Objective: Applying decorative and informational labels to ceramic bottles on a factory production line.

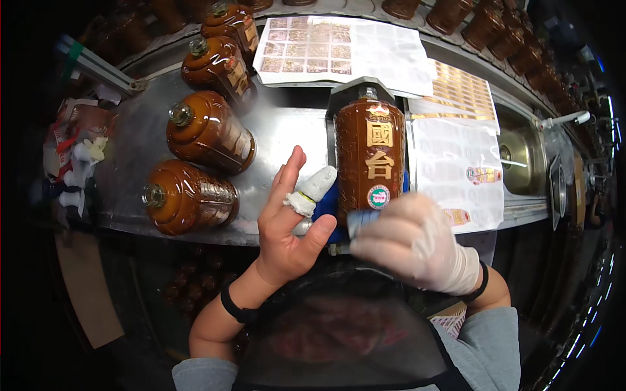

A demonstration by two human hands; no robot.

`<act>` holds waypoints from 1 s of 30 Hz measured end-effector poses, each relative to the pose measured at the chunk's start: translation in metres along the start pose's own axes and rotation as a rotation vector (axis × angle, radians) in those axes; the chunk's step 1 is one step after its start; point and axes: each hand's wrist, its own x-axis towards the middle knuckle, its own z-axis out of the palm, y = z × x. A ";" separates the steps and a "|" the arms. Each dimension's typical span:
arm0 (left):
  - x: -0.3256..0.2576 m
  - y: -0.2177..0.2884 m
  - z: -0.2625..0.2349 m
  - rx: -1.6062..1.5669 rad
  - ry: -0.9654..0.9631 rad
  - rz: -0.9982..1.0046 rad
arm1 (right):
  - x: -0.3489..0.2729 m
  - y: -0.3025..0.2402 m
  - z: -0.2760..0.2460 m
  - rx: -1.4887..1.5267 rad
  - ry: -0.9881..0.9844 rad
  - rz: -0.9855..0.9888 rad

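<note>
The shiny brown bottle (369, 153) with gold signs is lying on the metal tabletop (287, 130). The gloved right hand (417, 241) is pinching a small grey tool (360, 220) at the bottle's bottom. Just left of that grip, the left hand (287, 228) is spreading open, holding nothing, one finger wrapped in white.

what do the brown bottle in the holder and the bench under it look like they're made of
The brown bottle looks like glazed ceramic, possibly glass: glossy, opaque brown with sharp light streaks and raised gold characters. The bench looks like brushed stainless steel: grey, with dull, smeared reflections.
</note>
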 end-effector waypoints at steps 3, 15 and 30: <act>0.001 -0.001 -0.004 0.035 -0.005 -0.020 | 0.004 0.004 -0.006 0.073 0.072 0.113; 0.028 0.005 0.005 0.089 -0.062 0.029 | 0.037 0.075 -0.002 0.417 0.467 0.651; 0.081 -0.002 0.019 0.537 -0.190 0.136 | 0.003 0.046 -0.015 0.660 0.444 0.879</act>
